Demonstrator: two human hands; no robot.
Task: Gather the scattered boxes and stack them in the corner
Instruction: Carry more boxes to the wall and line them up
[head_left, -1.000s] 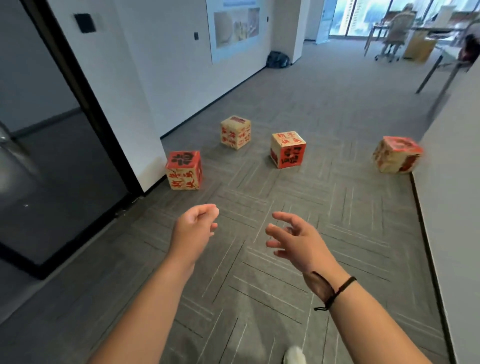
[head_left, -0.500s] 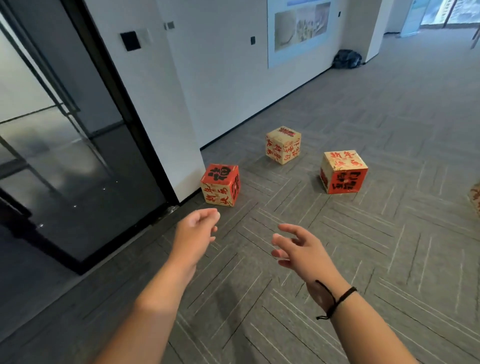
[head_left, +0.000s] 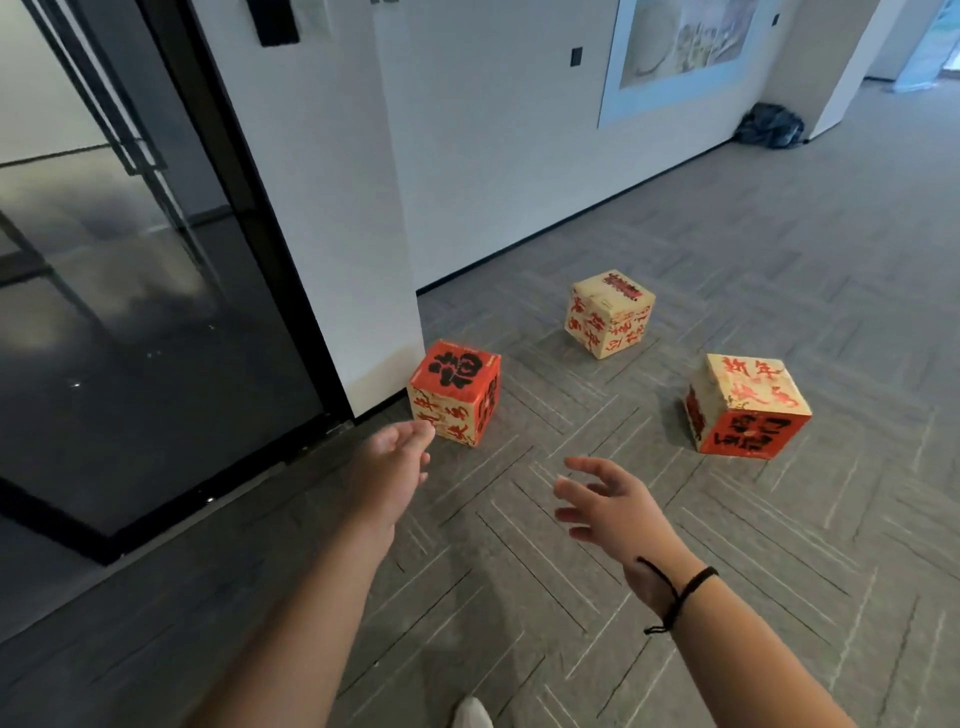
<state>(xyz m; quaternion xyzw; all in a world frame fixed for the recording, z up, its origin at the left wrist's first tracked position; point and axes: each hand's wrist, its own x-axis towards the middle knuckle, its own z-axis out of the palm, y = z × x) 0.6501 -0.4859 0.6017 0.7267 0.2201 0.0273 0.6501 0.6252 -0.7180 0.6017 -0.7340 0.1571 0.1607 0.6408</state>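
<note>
Both hands reach forward holding nothing, left hand (head_left: 390, 467) and right hand (head_left: 615, 506) with loose, spread fingers; three boxes sit apart on the carpet (head_left: 779, 260): red-topped box (head_left: 456, 391) by the wall corner, cream box (head_left: 609, 313), third box (head_left: 745, 405)

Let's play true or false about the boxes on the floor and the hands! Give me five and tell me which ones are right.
1. Three boxes are in view on the carpet. True.
2. The left hand holds the red-topped box. False: it is open and empty, reaching toward that box.
3. The boxes are stacked on each other. False: the red-topped box, the pale box and the red-fronted box lie apart.
4. The right hand is open with fingers spread. True.
5. A black cord circles the left wrist. False: it is on the right wrist.
</note>
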